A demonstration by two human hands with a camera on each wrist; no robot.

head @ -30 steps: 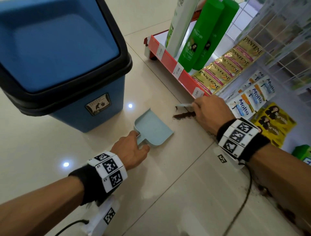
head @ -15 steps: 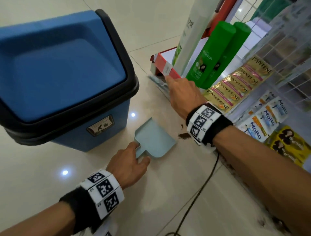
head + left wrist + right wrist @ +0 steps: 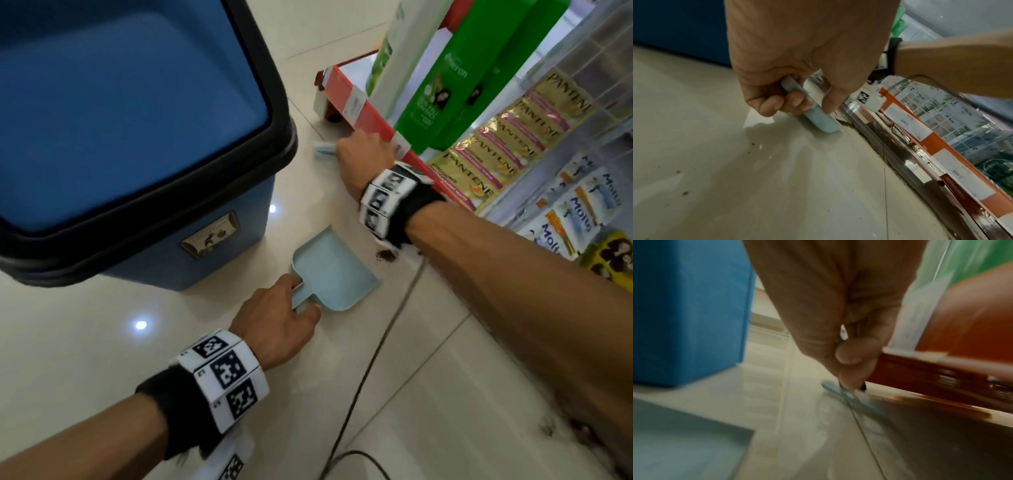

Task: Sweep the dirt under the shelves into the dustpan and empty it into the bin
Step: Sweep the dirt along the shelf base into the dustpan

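Note:
A pale blue dustpan lies flat on the tiled floor, and my left hand grips its short handle. My right hand holds a small light-blue brush low against the floor beside the red shelf edge; the brush head is blurred in the right wrist view. A small heap of brown dirt lies just right of the dustpan's mouth. More dirt lines the foot of the shelf. The blue bin with a black rim stands left of the dustpan.
Green shampoo bottles stand on the bottom shelf. Gold sachet strips and other packets hang to the right. A black cable trails across the floor under my right forearm. Scattered dirt lies at the lower right.
My right hand has swung the brush from the dirt heap leftward and away along the shelf foot to near its end. My left hand has stayed on the dustpan.

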